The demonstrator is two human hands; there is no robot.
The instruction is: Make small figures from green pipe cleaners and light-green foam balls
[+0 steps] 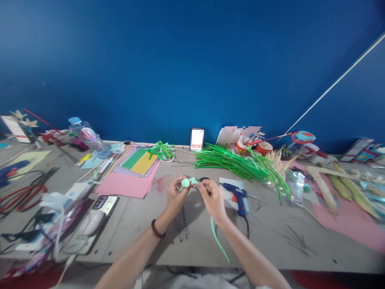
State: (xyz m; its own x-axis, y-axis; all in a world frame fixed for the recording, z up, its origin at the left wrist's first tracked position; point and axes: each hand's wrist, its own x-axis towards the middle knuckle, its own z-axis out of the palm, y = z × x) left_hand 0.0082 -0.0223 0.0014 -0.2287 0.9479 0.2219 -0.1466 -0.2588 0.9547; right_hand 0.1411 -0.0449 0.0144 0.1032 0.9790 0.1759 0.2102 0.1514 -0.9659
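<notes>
My left hand (175,196) pinches a mint-green pipe cleaner piece (185,183) whose end is wound into a round, flat coil. Close beside it, the fingers of my right hand (213,197) close on a twisted part of mint-green pipe cleaner (194,181). Both hands meet above the middle of the desk. A loose mint-green strand (219,243) hangs below my right wrist; whether it joins the held piece is hidden. Beneath my left forearm lies a clear ruler (183,226). A blue glue gun (240,199) rests right of my right hand.
Bright green pipe cleaners (231,161) lie in a pile at the back. Pink paper (126,185) and colored sheets are left. A phone (99,224), power strip (73,196), red-handled scissors (27,196) and water bottle (88,136) sit farther left. Corn husks (339,186) lie right.
</notes>
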